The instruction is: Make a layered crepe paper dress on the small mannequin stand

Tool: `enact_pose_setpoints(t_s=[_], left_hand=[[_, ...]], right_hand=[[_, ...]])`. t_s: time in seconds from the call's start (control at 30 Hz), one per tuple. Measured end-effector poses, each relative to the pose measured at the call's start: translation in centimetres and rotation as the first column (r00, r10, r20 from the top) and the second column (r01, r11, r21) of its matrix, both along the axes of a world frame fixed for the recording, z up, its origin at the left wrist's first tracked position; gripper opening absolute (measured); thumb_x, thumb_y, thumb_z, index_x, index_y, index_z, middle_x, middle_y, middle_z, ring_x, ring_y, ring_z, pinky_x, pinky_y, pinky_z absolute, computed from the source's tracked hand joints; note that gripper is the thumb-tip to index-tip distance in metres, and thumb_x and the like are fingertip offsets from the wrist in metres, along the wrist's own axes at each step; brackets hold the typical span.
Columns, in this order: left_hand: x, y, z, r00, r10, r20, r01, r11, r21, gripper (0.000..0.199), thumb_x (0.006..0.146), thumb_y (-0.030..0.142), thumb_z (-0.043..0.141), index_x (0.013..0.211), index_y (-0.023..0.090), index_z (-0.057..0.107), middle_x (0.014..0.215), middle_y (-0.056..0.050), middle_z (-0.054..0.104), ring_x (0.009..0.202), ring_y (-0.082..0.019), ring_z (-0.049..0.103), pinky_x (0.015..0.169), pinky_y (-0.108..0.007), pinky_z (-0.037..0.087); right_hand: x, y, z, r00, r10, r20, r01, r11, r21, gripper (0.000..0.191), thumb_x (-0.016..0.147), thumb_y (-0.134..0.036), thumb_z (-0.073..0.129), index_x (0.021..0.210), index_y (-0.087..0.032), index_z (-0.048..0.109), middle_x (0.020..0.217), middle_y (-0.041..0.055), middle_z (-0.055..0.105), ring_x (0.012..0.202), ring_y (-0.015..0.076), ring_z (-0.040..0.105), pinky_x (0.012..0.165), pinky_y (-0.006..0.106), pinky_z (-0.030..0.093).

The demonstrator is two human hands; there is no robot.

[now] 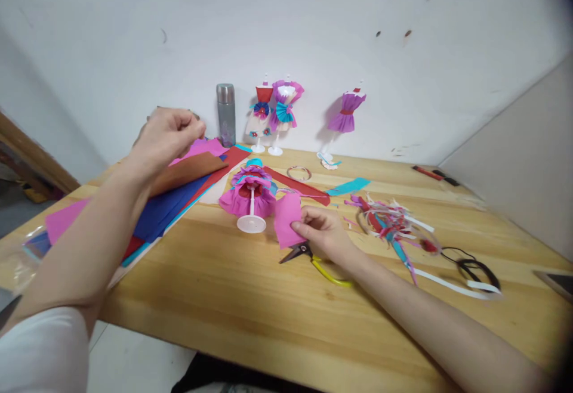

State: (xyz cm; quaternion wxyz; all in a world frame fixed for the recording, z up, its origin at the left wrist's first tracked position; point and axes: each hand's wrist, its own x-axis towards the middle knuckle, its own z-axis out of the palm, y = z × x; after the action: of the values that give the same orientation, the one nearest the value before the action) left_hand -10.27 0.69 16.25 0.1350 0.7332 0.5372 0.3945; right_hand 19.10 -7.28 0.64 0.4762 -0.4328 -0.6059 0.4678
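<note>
My right hand [320, 232] pinches a pink piece of crepe paper [287, 220] between thumb and fingers, over the table's middle. Beneath it lie scissors [324, 268] with yellow handles, their dark blades pointing left. My left hand [172, 133] is raised above the stacked coloured sheets [168, 208] with its fingers curled in; whatever it may hold is too small or hidden to name. Between the hands a small dress form in a pink, red and blue ruffled dress [250, 193] lies tipped over, its white round base facing me.
Three dressed forms [262, 110] [285, 110] [348, 111] stand by the wall, near a grey flask [226, 115]. Paper scraps [389, 220] and a black cord loop [478, 274] lie at the right. Red [298, 184] and blue strips [349, 187] lie behind the pink paper.
</note>
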Motion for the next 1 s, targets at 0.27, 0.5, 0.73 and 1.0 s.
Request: enact_pose_setpoints(t_s=[0.27,0.5,0.73,1.0], left_hand=[[5.8,-6.7,2.1,0.891,-0.43,0.146,0.376,0.879,0.294,0.055,0.095,0.038,0.054,0.045,0.019,0.04,0.039,0.004,0.036,0.037,-0.005,0.034,0.043,-0.024,0.023],[4.7,-0.6,1.9,0.943,-0.167,0.288,0.077,0.951,0.301,0.056,0.099,0.046,0.047,0.051,0.02,0.038,0.047,0.003,0.035,0.044,-0.007,0.038,0.049,-0.025,0.03],[2.8,5.0,-3.7,0.987,-0.156,0.026,0.157,0.948,-0.277,0.025,0.086,0.015,0.053,0.062,0.019,0.046,0.056,0.001,0.049,0.054,-0.012,0.049,0.06,-0.029,0.04],[8.1,1.6,-1.0,0.859,-0.512,0.023,0.506,0.839,-0.2,0.06,0.095,0.059,0.04,0.063,0.015,0.066,0.076,-0.01,0.07,0.078,-0.019,0.064,0.076,-0.033,0.048]], right_hand=[[1.4,0.3,3.1,0.995,-0.091,0.028,0.089,0.994,0.07,0.037,0.068,-0.053,0.08,0.071,-0.022,0.062,0.064,-0.0011,0.056,0.058,0.0127,0.048,0.058,0.029,0.041],[1.2,0.5,2.2,0.999,-0.054,0.002,0.054,0.997,0.057,0.034,0.068,-0.049,0.082,0.072,-0.02,0.064,0.063,-0.0016,0.056,0.057,0.012,0.048,0.056,0.028,0.04],[1.1,0.9,0.8,0.999,-0.021,0.044,0.019,0.999,0.032,0.039,0.07,-0.055,0.08,0.072,-0.021,0.06,0.063,-0.0022,0.055,0.059,0.0129,0.048,0.06,0.029,0.042],[0.1,0.1,-0.2,0.995,0.021,0.099,-0.023,0.999,0.025,0.043,0.073,-0.053,0.075,0.062,-0.021,0.049,0.06,-0.0042,0.046,0.057,0.011,0.041,0.056,0.026,0.036]])
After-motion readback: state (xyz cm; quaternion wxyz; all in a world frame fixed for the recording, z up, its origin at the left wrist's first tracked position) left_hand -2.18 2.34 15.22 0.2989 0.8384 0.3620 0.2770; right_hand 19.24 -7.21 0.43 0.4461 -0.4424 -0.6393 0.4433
